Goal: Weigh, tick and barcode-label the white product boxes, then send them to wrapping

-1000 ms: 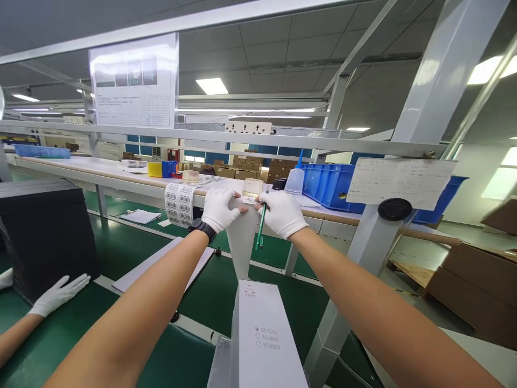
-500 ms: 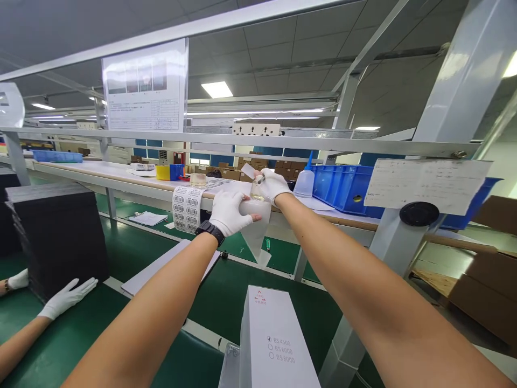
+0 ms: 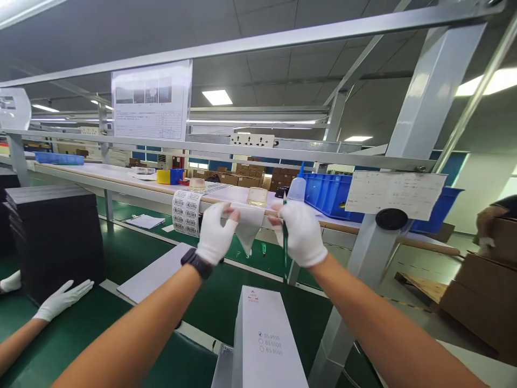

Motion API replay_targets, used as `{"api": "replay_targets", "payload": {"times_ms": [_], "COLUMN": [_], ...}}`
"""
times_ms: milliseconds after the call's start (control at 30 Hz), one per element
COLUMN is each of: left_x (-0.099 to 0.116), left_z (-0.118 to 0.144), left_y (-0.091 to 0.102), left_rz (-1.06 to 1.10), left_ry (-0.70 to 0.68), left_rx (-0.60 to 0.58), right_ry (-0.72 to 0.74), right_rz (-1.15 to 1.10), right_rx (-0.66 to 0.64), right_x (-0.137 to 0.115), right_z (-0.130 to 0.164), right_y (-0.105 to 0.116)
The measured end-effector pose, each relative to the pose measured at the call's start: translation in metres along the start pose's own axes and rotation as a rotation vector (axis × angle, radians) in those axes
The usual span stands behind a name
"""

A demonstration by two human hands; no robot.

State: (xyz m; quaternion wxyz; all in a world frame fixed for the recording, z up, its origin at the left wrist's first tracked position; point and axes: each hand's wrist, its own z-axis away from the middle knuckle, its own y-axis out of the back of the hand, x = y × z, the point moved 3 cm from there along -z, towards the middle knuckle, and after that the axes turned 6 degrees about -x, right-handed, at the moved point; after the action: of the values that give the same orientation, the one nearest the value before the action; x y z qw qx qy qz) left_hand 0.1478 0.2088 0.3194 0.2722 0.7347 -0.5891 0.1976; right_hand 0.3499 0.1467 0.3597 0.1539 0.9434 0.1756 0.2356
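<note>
My left hand (image 3: pixel 216 231), white-gloved with bare fingertips and a dark watch at the wrist, is half curled beside a white paper strip (image 3: pixel 249 223) hanging over the shelf edge. Its blurred fingertips overlap the strip's upper left edge; whether they grip it I cannot tell. My right hand (image 3: pixel 302 231), gloved the same way, is closed around a thin dark pen-like stick (image 3: pixel 285 237), held upright. Between and behind the hands, a roll of clear tape (image 3: pixel 257 197) lies on the shelf. A white box (image 3: pixel 266 339) printed with ticked model numbers stands below.
Barcode labels (image 3: pixel 186 213) hang over the shelf (image 3: pixel 133 183). A bottle with a blue nozzle (image 3: pixel 297 188) and a blue bin (image 3: pixel 329 195) stand right. A co-worker's gloved hand (image 3: pixel 62 300) is beside stacked black sheets (image 3: pixel 54 237). A metal post (image 3: pixel 363 269) rises at right.
My right hand has left the tape roll, moving right and down. My left hand has shifted left and down, and the hanging paper strip reaches less far down. The view has shifted slightly.
</note>
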Motion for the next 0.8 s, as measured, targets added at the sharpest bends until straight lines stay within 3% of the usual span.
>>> {"api": "replay_targets", "payload": {"times_ms": [67, 167, 233, 333, 400, 467, 533, 600, 800], "left_x": [0.005, 0.013, 0.021, 0.028, 0.030, 0.031, 0.030, 0.029, 0.027], "left_z": [0.041, 0.093, 0.111, 0.118, 0.120, 0.125, 0.132, 0.141, 0.160], "left_y": [-0.002, -0.014, -0.017, -0.012, -0.006, -0.001, 0.001, 0.000, -0.011], "left_rz": [0.229, 0.545, 0.662, 0.637, 0.581, 0.536, 0.502, 0.478, 0.379], "left_ry": [0.259, 0.562, 0.599, 0.557, 0.554, 0.565, 0.573, 0.570, 0.440], "left_rx": [-0.075, -0.307, -0.407, -0.446, -0.442, -0.446, -0.459, -0.476, -0.503], "right_ry": [0.091, 0.146, 0.193, 0.208, 0.042, -0.288, -0.646, -0.886, -1.110], "right_rz": [0.046, 0.068, 0.033, -0.108, -0.262, -0.453, -0.670, -0.885, -1.259], "right_rx": [-0.054, -0.156, -0.175, -0.134, -0.087, -0.068, -0.126, -0.214, -0.291], "right_x": [-0.020, -0.040, -0.048, -0.058, -0.065, -0.070, -0.076, -0.085, -0.110], "right_z": [0.029, 0.057, 0.068, 0.085, 0.098, 0.112, 0.125, 0.131, 0.124], "right_y": [0.016, 0.029, 0.033, 0.039, 0.042, 0.041, 0.037, 0.034, 0.034]}}
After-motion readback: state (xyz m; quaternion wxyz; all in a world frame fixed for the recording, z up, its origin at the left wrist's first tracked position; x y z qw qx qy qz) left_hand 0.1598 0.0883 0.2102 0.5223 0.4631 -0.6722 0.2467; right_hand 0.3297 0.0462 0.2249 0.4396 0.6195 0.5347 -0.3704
